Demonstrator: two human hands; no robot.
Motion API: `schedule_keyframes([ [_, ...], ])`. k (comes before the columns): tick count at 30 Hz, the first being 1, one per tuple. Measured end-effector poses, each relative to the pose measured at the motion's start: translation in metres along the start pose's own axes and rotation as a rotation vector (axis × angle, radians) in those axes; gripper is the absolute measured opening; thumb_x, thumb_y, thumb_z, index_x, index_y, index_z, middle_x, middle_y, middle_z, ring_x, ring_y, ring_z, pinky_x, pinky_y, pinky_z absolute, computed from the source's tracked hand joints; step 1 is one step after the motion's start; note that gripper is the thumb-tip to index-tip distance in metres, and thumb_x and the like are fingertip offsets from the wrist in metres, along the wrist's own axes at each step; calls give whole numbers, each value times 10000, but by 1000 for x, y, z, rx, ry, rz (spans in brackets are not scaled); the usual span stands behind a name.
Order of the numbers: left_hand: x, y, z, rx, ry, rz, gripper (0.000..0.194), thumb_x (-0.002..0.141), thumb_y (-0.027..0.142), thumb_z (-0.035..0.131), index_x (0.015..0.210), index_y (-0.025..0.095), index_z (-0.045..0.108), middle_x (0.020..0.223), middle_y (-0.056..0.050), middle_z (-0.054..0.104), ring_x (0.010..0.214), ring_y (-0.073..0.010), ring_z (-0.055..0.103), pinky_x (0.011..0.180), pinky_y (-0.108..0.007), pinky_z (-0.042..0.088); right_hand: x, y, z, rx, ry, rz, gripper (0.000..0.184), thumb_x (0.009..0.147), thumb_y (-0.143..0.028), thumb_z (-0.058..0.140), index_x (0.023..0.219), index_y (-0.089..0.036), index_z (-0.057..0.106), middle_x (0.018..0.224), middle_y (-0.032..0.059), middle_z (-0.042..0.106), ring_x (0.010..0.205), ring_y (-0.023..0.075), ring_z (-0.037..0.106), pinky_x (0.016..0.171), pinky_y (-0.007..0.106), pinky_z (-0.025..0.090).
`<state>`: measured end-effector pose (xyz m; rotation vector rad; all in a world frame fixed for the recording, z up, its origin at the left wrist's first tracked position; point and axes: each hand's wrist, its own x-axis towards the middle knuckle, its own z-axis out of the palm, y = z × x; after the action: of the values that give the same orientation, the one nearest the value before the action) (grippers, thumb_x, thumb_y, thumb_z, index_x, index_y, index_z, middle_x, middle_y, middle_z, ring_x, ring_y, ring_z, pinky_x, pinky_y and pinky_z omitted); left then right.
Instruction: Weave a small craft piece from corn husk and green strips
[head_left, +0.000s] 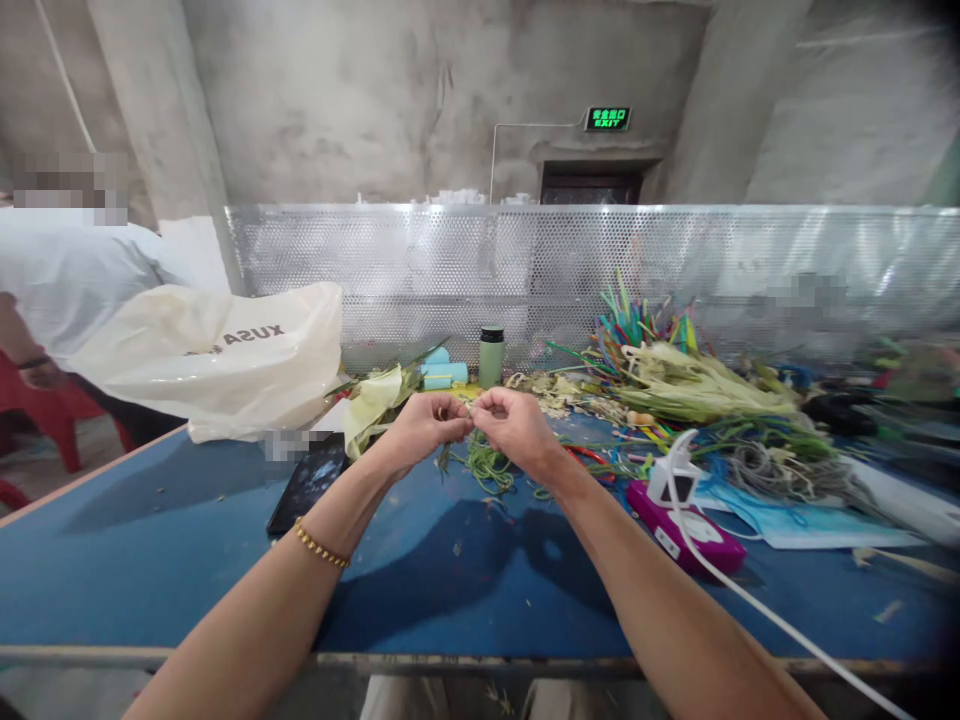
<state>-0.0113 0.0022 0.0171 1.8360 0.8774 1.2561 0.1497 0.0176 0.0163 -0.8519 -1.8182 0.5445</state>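
Observation:
My left hand (422,426) and my right hand (514,424) meet above the blue table (172,540), fingers pinched together on a small thin piece between them; it is too small to name. A tangle of green strands (487,466) hangs and lies just below the hands. A gold bead bracelet (321,545) circles my left wrist.
A black phone (306,484) lies left of my hands, beside a cream plastic bag (217,358). Pale green leaves (373,400), a green flask (491,356), coloured sticks (637,322), a leaf pile (697,390), a magenta device with white cable (686,525) and a face mask (795,520) lie around. A person in white (67,280) stands at left.

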Motion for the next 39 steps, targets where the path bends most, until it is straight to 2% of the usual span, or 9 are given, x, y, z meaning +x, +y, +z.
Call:
schedule_keyframes([
  [4, 2, -2, -1, 185, 41, 131, 174, 784, 271, 590, 670, 143, 621, 583, 3, 527, 569, -106, 442, 547, -240, 335, 0, -1, -2, -5, 14, 12, 129, 722, -280, 558, 650, -174, 548, 477, -50, 485, 472, 95, 459, 471, 211, 384],
  [8, 2, -7, 0, 269, 107, 209, 151, 797, 240, 560, 716, 146, 648, 614, -9, 554, 590, -117, 457, 551, -237, 341, -1, -2, -1, 7, 5, 16, 125, 718, -275, 550, 638, -181, 530, 463, -58, 466, 453, 89, 439, 463, 211, 376],
  [13, 0, -7, 1, 310, 152, 245, 167, 804, 213, 531, 826, 153, 685, 666, -17, 597, 616, -120, 486, 570, -231, 362, -1, -1, 0, 53, -2, 49, 118, 710, -277, 552, 645, -182, 529, 459, -64, 456, 430, 83, 418, 448, 211, 361],
  [20, -1, -2, 4, 331, 188, 231, 138, 793, 191, 528, 771, 155, 659, 623, 0, 565, 586, -109, 469, 556, -233, 357, -2, -4, 0, 77, -2, 48, 122, 709, -281, 564, 648, -180, 533, 462, -62, 453, 441, 87, 421, 455, 217, 364],
  [24, 0, -4, 3, 248, 192, 195, 124, 808, 214, 529, 793, 156, 638, 625, 4, 561, 576, -106, 484, 551, -232, 369, -3, -10, -1, 107, -18, 68, 150, 720, -307, 574, 654, -180, 527, 462, -60, 455, 416, 81, 401, 424, 215, 341],
  [29, 3, -6, 2, 19, 200, 95, 122, 803, 267, 560, 806, 154, 606, 625, 18, 553, 545, -101, 519, 536, -228, 393, -2, -11, -4, 151, -46, 64, 184, 738, -342, 601, 693, -172, 550, 467, -64, 454, 394, 74, 385, 393, 209, 311],
  [36, 4, -6, 3, -168, 367, 74, 110, 754, 256, 592, 734, 149, 579, 674, 4, 589, 585, -94, 505, 555, -219, 390, 1, 2, -9, -27, -44, 58, 145, 733, -263, 602, 636, -168, 553, 460, -46, 485, 430, 84, 423, 446, 216, 328],
  [39, 2, -2, 3, -150, 336, 99, 115, 772, 255, 596, 745, 143, 592, 663, 6, 577, 582, -87, 478, 554, -215, 369, 2, 5, -8, -61, -38, 70, 139, 733, -254, 591, 629, -172, 551, 451, -47, 487, 429, 90, 430, 453, 219, 326],
])
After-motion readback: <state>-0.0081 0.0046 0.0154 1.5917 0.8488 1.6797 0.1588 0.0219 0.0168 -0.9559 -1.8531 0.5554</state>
